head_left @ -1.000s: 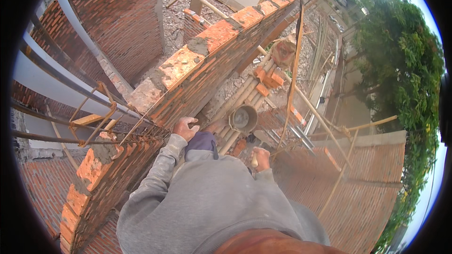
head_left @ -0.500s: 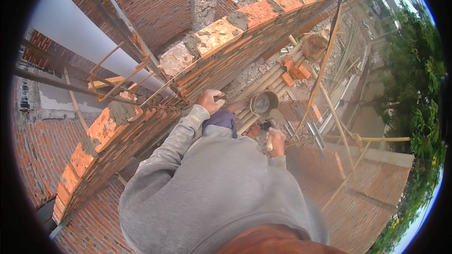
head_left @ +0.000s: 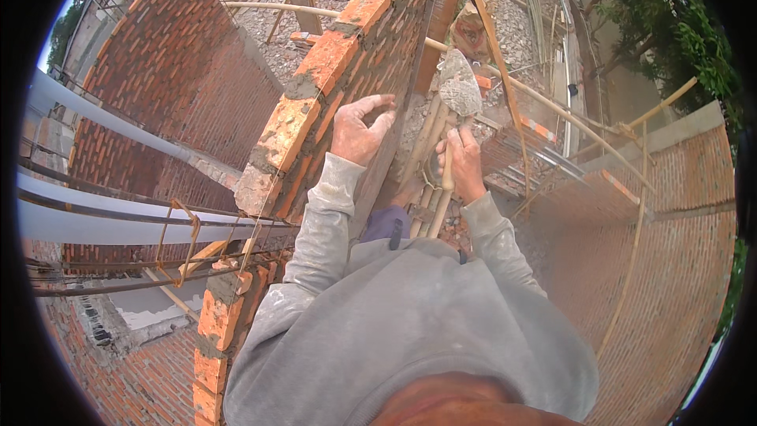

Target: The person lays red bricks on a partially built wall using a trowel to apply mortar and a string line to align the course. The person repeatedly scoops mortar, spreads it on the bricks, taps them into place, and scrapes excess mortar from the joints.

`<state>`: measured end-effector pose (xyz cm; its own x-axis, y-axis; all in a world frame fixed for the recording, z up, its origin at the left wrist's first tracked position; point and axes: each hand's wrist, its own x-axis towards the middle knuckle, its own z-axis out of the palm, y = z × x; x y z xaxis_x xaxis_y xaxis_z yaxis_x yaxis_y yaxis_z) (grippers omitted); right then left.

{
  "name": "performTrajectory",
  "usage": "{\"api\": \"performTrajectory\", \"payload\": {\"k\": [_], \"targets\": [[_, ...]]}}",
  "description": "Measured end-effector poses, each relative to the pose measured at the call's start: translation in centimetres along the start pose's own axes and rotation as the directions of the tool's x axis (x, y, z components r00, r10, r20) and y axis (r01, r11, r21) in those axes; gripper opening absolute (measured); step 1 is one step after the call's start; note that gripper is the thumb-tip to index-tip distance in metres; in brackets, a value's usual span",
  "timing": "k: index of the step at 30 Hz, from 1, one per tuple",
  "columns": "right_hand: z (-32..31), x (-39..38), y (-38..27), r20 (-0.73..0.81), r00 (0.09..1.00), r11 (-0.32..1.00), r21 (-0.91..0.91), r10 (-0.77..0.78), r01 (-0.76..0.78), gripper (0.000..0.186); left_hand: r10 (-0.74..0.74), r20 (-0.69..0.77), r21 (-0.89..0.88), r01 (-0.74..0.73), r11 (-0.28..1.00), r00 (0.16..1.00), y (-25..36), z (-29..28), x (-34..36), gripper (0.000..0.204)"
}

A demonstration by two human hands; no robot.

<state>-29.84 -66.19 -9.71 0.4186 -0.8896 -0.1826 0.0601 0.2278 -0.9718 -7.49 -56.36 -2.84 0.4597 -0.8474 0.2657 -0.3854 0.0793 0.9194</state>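
My left hand [head_left: 361,131] is raised beside the brick wall [head_left: 323,63], whose top carries grey mortar. Its fingers are loosely bent and apart, holding nothing. To its right, my right hand [head_left: 465,159] grips a trowel by its handle. The trowel's blade [head_left: 460,88] points up and away from me, with grey mortar on it. The bucket seen lower down is mostly hidden behind my right hand and the trowel.
Bamboo poles [head_left: 572,118] and a long wooden plank [head_left: 500,79] cross on the right. Rusty rebar [head_left: 177,244] and a white pipe [head_left: 118,122] lie left. A shorter mortared brick section [head_left: 217,323] stands lower left. Rubble [head_left: 256,31] covers the ground below. A tree [head_left: 646,8] rises upper right.
My right hand has lifted the trowel up and forward, and mortar now shows on its blade. My left hand has risen alongside the wall. The view has turned.
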Motion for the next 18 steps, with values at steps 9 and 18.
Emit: {"api": "performTrajectory", "payload": {"k": [9, 18], "targets": [[6.5, 6.4, -2.6, 0.065, 0.998, 0.999, 0.027, 0.022, -0.024, 0.022, -0.28, -0.249, 0.407, 0.363, 0.838, 0.927, -1.8, -7.6, 27.4, 0.068], [12.5, 12.5, -4.7, 0.07, 0.994, 0.964, 0.248, 0.084, -0.099, 0.027, -0.485, 0.343, 0.06, 0.496, 0.866, 0.804, -10.7, -7.0, 31.5, 0.071]]}}
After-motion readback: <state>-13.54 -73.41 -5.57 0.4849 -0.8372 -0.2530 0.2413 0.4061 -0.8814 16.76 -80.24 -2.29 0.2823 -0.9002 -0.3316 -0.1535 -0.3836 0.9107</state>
